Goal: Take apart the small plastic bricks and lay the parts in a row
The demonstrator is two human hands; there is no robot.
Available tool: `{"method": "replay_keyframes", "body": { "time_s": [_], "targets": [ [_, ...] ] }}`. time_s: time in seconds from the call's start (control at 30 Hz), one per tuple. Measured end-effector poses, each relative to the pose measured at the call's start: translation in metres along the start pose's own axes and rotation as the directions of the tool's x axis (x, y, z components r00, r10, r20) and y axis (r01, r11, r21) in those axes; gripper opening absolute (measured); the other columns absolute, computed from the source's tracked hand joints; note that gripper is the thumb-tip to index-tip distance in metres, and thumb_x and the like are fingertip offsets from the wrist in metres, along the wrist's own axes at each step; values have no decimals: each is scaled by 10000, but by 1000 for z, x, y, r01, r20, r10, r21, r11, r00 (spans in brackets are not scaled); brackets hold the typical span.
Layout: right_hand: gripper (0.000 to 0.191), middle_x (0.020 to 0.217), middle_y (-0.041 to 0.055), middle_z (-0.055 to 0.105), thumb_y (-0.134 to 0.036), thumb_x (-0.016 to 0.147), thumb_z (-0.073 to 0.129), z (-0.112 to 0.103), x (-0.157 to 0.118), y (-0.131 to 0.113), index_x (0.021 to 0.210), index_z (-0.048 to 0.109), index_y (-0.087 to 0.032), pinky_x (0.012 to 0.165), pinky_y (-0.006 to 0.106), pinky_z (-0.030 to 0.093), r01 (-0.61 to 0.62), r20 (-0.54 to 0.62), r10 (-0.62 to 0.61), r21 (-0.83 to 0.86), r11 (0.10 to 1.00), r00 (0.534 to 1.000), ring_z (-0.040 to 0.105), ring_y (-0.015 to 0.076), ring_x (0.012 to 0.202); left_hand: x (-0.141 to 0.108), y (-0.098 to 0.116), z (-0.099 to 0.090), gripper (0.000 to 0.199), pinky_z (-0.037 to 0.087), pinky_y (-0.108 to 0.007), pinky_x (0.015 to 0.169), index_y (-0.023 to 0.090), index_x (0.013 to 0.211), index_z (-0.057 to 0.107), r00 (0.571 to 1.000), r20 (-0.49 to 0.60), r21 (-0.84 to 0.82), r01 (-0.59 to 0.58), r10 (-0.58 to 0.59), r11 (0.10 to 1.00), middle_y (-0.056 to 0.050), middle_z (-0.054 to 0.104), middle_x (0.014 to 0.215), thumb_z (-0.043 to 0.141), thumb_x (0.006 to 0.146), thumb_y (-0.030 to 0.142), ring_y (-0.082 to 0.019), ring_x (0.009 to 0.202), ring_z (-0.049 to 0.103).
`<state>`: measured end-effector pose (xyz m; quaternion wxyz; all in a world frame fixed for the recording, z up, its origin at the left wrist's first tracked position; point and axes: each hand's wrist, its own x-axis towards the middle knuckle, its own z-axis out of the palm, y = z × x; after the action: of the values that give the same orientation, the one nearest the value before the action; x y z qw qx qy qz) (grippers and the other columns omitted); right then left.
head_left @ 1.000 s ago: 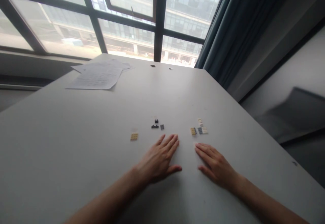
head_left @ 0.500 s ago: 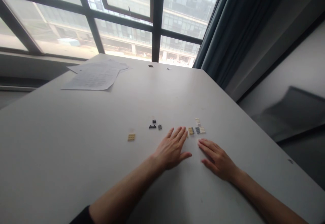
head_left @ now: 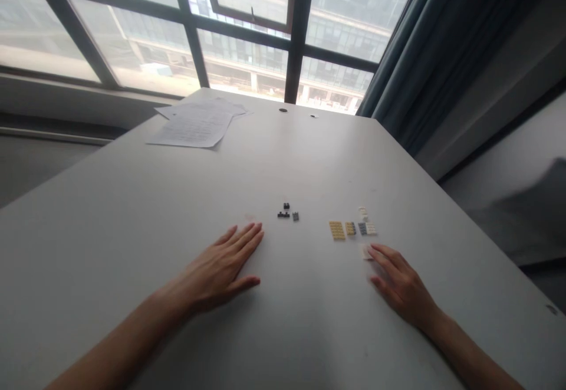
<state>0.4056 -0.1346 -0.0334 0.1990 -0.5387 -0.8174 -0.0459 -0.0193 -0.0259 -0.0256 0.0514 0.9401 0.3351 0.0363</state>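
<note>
Left hand (head_left: 221,273), centre-left, lay open, underside hidden. Right hand (head_left: 407,288), lower right: half-open, touched white piece (head_left: 366,252); pinch needed thumb closer.

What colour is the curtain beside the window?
Dark blue-grey, the curtain shows best in the current head view.

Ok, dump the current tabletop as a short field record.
left hand: flat, fingers extended; underside hidden
right hand: fingertips at pale piece, thumb apart
yellow piece: left of yellow-grey piece, small gap
grey-white piece: right of yellow-grey piece
black pieces: between the hands, farther out
papers: overlapping, far left
</note>
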Motion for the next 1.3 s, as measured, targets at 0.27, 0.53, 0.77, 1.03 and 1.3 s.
{"method": "replay_keyframes", "body": {
  "time_s": [0.27,0.53,0.77,1.03,1.3],
  "targets": [
    [449,1307,141,513,-322,910,492,0,0,-2,1334,457,-178,1012,446,439,-12,18,12,5,1000,1000,466,270,1230,86,86,7,865,109,-440,1160,105,1478,171,993,-9,-111,-119,119,987,-159,157,1535,242,862,708,-274,1426,153],
    [422,1292,140,521,-320,905,504,-1,2,-4,1300,490,-172,1005,443,441,-4,-17,4,10,1000,1000,476,261,1215,123,101,22,863,133,-457,1150,88,1470,194,986,-129,-97,-114,101,989,-166,202,1530,244,865,702,-279,1422,171],
    [362,1206,122,601,-272,901,514,-1,22,-17,1248,543,-174,988,444,428,35,-87,-37,-24,999,996,497,253,1193,97,66,4,757,167,-447,1149,121,1444,279,962,-264,24,-62,66,998,-141,294,1509,362,884,624,-271,1408,222],
    [290,1137,77,654,-220,908,496,11,123,-67,1171,616,-200,999,400,363,49,51,-49,11,999,997,515,225,1123,68,27,-4,511,339,-447,1031,142,1284,512,943,-310,94,161,-125,982,-146,555,1275,448,906,480,-293,1215,458],
    [218,1027,53,680,-223,921,477,40,170,-95,1039,658,-201,946,351,344,95,156,-90,-25,995,984,514,209,1044,75,35,-6,470,359,-421,970,164,1259,519,941,-313,103,165,-125,981,-119,573,1216,486,895,460,-279,1154,472]
  ]
}}
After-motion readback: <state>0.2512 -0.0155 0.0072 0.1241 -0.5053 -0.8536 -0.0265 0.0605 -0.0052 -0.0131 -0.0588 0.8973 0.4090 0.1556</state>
